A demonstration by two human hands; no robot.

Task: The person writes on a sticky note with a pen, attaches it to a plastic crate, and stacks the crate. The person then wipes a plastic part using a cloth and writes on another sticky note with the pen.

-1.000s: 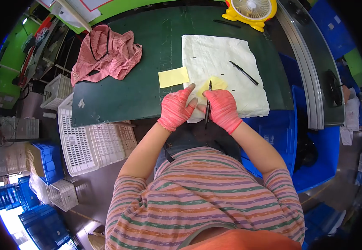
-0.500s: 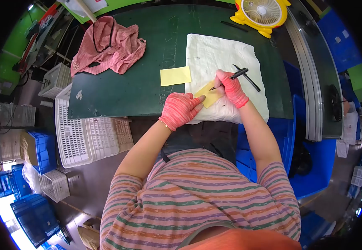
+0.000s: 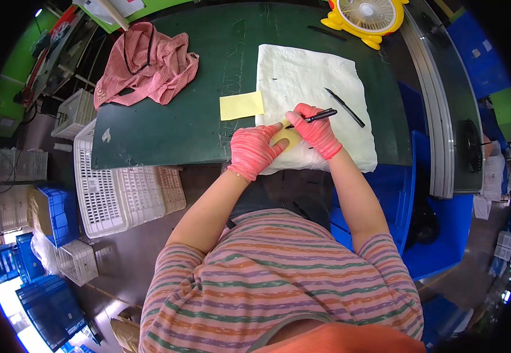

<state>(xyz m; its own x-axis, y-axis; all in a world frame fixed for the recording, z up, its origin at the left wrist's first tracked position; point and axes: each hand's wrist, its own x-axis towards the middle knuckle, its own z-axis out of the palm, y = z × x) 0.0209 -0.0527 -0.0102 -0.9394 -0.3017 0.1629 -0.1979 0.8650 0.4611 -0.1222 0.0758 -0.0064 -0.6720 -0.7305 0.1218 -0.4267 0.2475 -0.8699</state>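
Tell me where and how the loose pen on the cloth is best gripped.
Probably pinch the pen mid-length from above, fingers across its slant, coming in opposite the right hand: it lies thin, flat and uncovered on the cloth.

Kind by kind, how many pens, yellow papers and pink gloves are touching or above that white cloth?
Slim black pens: 2
Rectangular yellow paper slips: 2
Pink fabric gloves with bare fingertips: 2
Total: 6
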